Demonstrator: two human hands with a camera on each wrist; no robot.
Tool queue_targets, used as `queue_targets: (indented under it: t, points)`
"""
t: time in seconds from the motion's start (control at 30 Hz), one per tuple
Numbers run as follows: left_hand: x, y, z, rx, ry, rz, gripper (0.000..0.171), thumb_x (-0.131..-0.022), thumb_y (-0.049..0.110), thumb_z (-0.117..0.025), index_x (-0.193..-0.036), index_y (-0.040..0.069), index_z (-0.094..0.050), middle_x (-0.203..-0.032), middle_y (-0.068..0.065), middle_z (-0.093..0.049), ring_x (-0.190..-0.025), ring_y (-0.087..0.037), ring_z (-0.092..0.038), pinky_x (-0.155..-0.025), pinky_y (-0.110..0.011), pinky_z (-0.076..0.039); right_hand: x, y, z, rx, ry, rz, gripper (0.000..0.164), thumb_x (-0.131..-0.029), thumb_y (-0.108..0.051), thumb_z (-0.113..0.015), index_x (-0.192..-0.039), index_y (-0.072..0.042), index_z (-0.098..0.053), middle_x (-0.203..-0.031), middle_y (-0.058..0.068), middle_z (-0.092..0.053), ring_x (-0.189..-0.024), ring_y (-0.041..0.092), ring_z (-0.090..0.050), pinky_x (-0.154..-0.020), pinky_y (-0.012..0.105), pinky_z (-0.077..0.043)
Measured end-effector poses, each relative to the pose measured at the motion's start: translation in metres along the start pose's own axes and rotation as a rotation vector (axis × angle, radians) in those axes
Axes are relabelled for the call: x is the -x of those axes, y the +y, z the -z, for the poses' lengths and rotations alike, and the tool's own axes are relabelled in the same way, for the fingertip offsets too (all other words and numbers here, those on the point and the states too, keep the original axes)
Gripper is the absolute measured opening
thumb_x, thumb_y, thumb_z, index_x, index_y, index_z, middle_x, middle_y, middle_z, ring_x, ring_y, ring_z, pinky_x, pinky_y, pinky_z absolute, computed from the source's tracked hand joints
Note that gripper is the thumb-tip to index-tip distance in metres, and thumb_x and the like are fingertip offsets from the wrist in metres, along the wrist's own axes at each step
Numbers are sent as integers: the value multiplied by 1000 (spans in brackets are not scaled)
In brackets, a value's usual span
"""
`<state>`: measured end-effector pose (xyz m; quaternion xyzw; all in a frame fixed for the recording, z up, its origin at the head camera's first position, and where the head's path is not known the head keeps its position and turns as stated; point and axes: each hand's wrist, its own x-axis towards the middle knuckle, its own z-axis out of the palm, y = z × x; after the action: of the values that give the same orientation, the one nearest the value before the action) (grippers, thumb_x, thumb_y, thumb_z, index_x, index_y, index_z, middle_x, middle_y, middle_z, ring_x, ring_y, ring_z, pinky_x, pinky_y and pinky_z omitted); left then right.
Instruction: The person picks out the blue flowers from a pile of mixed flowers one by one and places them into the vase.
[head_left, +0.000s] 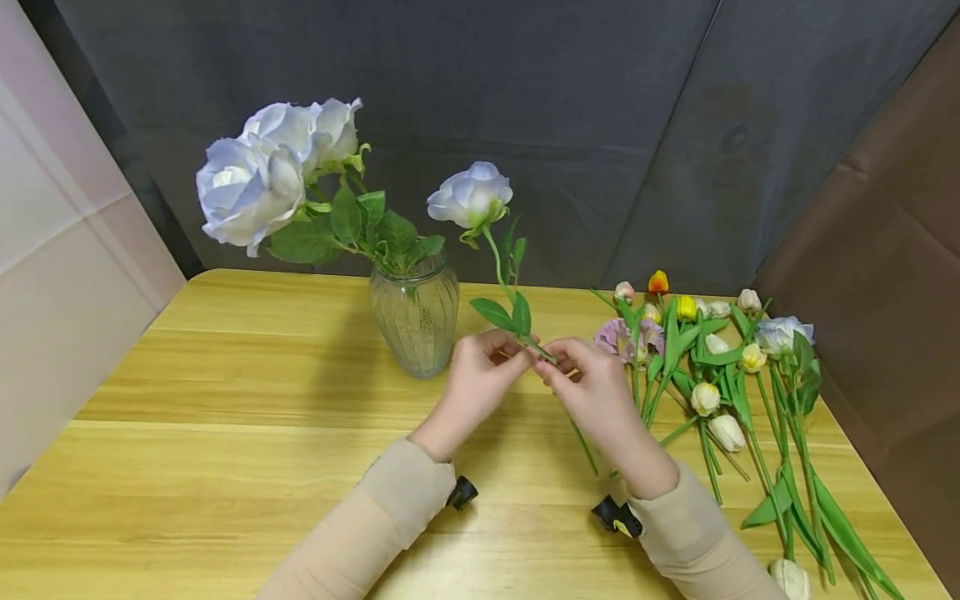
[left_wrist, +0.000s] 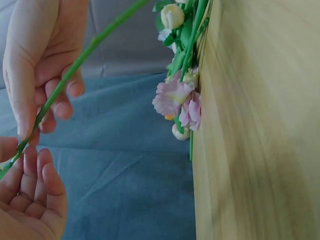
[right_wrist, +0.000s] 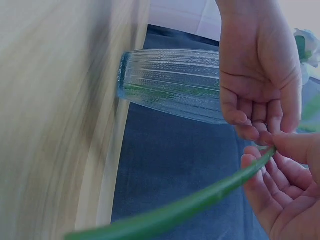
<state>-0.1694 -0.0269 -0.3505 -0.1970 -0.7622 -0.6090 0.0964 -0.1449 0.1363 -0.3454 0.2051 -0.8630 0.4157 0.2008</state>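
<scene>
Fingers (head_left: 573,352) of left hand (head_left: 480,371) and right hand (head_left: 600,387) pinching stem of pale-blue rose (head_left: 471,200), bloom toward eleven o'clock.
Ribbed glass vase (head_left: 415,325) near left hand, ten o'clock; leaves crowd its mouth, large pale-blue roses (head_left: 251,187) leaning out. Tulips (head_left: 706,398) strewn beyond right hand, one round to four o'clock, on wooden table (head_left: 225,483); dark curtain (head_left: 570,108) at twelve.

vase (head_left: 415,329): on table (head_left: 225,467) | roses (head_left: 255,175): in vase | lone rose (head_left: 521,313): between vase and tulips (head_left: 705,398) | tulips: on table, right
</scene>
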Motion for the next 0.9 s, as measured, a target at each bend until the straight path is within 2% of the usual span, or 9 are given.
queue_targets:
  t: [0.13, 0.33, 0.47, 0.63, 0.67, 0.77, 0.87, 0.9]
  points:
    - [-2, 0, 3, 47, 29, -2, 11, -89, 6, -64, -92, 1, -74, -93, -6, -72, -81, -15, -67, -69, -29, -54, 0, -2, 1, 16, -33, -13, 11, -86, -3, -71, -97, -2, -71, -80, 1, -67, -70, 10, -61, -58, 26, -52]
    - [-4, 3, 8, 130, 37, 0, 16, -89, 6, -65, -101, -3, -71, -96, -11, -70, -90, -22, -67, -79, -31, -54, 1, -4, 2, 18, -49, 15, 16, -85, -3, -72, -101, -2, -71, -80, 1, -69, -68, 9, -62, -59, 26, -52]
    - [-4, 3, 8, 144, 37, 19, 17, -88, 6, -67, -101, -4, -71, -96, -12, -70, -88, -20, -68, -76, -31, -54, 1, -5, 0, 13, -41, 30, 17, -84, -2, -73, -101, -1, -71, -80, 2, -69, -67, 9, -63, -58, 25, -52]
    - [-4, 4, 6, 134, 26, 51, 17, -85, 5, -71, -100, -2, -72, -95, -11, -71, -74, -17, -65, -62, -25, -51, 2, -5, -1, 4, -29, 28, 17, -84, -2, -73, -101, -1, -71, -81, 2, -69, -67, 9, -62, -56, 25, -52]
    - [-3, 5, 6, 124, 25, 51, 13, -85, 4, -71, -96, -2, -73, -96, -10, -71, -74, -16, -65, -61, -25, -51, 2, -5, -1, -1, -28, 25, 18, -84, -2, -73, -101, -1, -71, -81, 2, -69, -67, 9, -63, -56, 25, -52]
    - [-3, 6, 7, 88, 24, 25, 4, -85, 4, -70, -85, 0, -72, -96, -7, -71, -72, -17, -65, -59, -26, -50, 2, -6, -1, -7, -29, 23, 18, -83, -2, -73, -101, -1, -71, -81, 3, -69, -67, 10, -63, -57, 25, -52]
    - [-3, 8, 11, 69, 25, -4, 9, -87, 3, -68, -77, 3, -68, -98, -5, -71, -73, -16, -66, -62, -28, -52, 2, -6, -1, -17, -34, 26, 18, -83, -3, -74, -100, -1, -71, -81, 3, -69, -68, 10, -63, -59, 25, -53]
    - [-3, 8, 12, 72, 26, -9, 8, -87, 3, -68, -79, 3, -68, -99, -5, -70, -72, -17, -66, -62, -29, -53, 2, -6, -1, -19, -36, 30, 17, -83, -3, -74, -100, -1, -71, -81, 3, -69, -68, 10, -64, -59, 25, -53]
